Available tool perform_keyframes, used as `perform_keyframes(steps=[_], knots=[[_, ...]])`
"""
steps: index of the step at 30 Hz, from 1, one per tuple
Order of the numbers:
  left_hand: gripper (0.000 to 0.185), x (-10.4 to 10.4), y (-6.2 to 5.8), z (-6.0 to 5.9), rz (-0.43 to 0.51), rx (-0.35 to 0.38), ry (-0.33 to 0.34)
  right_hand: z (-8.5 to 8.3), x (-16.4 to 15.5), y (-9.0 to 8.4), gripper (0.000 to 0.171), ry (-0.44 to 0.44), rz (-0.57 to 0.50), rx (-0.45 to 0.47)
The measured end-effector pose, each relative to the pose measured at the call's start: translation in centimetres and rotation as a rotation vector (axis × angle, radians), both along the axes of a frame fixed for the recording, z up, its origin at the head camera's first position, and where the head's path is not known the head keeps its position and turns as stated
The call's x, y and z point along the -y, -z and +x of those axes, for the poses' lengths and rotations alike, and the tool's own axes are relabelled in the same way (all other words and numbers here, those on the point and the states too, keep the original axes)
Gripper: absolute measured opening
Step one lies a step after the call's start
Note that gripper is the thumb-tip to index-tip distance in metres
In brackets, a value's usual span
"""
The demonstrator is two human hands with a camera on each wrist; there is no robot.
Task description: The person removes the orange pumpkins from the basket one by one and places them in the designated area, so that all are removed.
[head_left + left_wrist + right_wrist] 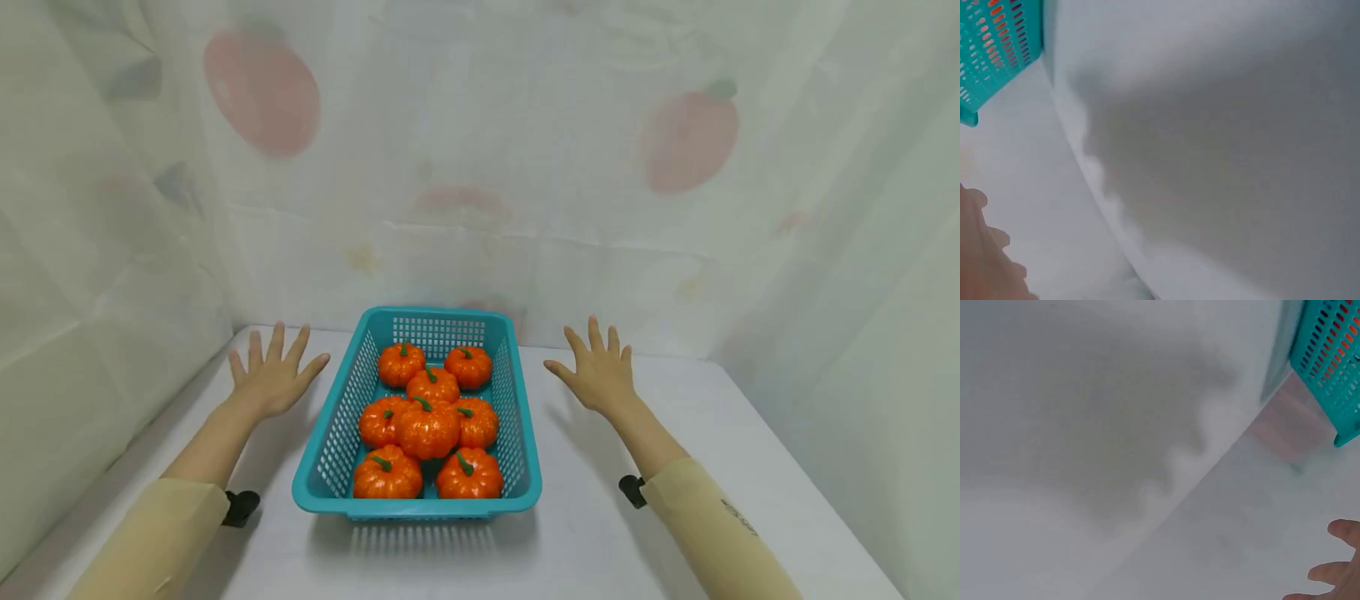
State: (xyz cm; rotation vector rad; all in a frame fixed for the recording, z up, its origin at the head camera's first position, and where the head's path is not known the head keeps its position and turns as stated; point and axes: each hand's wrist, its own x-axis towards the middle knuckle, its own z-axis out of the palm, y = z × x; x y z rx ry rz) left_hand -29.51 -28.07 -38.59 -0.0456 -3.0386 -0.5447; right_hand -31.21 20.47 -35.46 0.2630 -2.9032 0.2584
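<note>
A teal plastic basket with perforated walls stands in the middle of the white table. Several small orange pumpkins with green stems lie inside, one of them on top of others. To the left of the basket, my left hand is held over the table with its fingers spread and nothing in it. On the other side my right hand has its fingers spread too, apart from the basket and holding nothing. Both wrist views catch the basket's side and part of each hand, with hand shadows on the tabletop.
A pale curtain with faded fruit prints hangs behind the table. Similar sheets enclose the left and right sides. Dark straps show at both wrists, beside the beige sleeves.
</note>
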Motion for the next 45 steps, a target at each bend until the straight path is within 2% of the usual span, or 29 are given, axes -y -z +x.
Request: perform_keyframes(steps=[3, 6, 10, 15, 21, 27, 32, 36, 45], knots=[[0.087, -0.6, -0.4, -0.1, 0.067, 0.021, 0.043, 0.2, 0.7, -0.5, 0.078, -0.032, -0.007, -0.028], [0.083, -1.3, -0.9, -0.4, 0.191, 0.039, 0.125, 0.6, 1.9, -1.1, 0.076, -0.085, -0.039, -0.041], [0.081, -2.0, -1.6, -0.7, 0.381, 0.13, 0.205, 1.9, 4.3, -1.9, 0.072, -0.185, -0.161, -0.002], [0.079, -2.6, -2.2, -1.0, 0.576, 0.253, 0.213, 3.8, 7.6, -2.9, 0.062, -0.311, -0.347, 0.087], [0.075, -2.7, -2.1, -1.5, 0.675, 0.286, 0.2, 5.5, 10.5, -2.7, 0.064, -0.401, -0.488, 0.246], [0.076, -2.4, -1.9, -1.8, 0.868, 0.313, 0.204, 5.7, 12.1, -1.4, 0.074, -0.457, -0.535, 0.352], [0.075, -2.5, -1.7, -1.8, 1.039, 0.35, 0.207, 5.9, 13.0, -0.7, 0.077, -0.491, -0.533, 0.371], [0.074, -2.5, -1.3, -2.0, 1.093, 0.354, 0.208, 6.3, 13.4, -0.5, 0.078, -0.496, -0.515, 0.383], [0.074, -2.5, -1.2, -1.8, 1.099, 0.332, 0.238, 6.3, 13.6, 0.0, 0.082, -0.523, -0.438, 0.391]])
